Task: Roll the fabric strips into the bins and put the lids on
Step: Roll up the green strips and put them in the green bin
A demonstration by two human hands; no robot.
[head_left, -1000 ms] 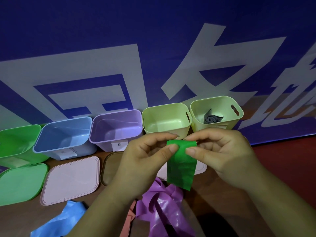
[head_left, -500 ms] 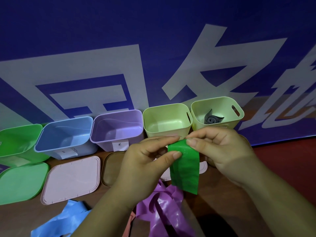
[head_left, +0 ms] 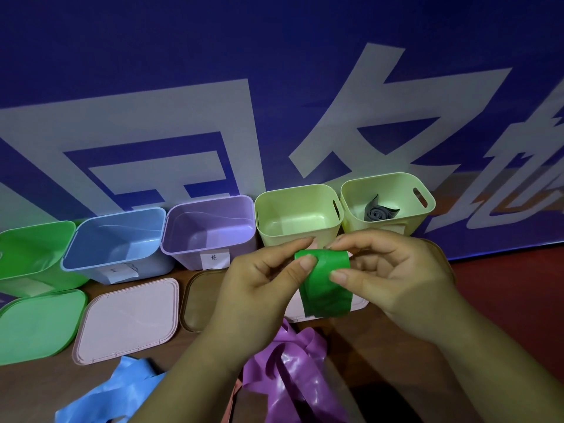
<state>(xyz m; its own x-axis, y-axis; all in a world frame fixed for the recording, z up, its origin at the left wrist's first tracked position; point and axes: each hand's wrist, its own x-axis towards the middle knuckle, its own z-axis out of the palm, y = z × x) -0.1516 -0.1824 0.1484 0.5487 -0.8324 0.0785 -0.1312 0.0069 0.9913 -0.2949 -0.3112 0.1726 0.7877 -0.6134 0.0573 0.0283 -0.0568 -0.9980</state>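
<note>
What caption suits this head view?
Left hand and right hand pinch a green fabric strip near an empty pale-yellow square plastic bin.

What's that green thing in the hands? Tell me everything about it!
The green strip is a flat, smooth, slightly shiny band. Its top end is curled over like the start of a roll; the rest hangs down. The left hand and right hand both pinch the curled top, holding it up in front of a pale lid.

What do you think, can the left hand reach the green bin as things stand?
Probably yes, but not right away: the left hand pinches the green strip together with the right hand. Nothing stands between it and the green bin, whose top is open.
</note>
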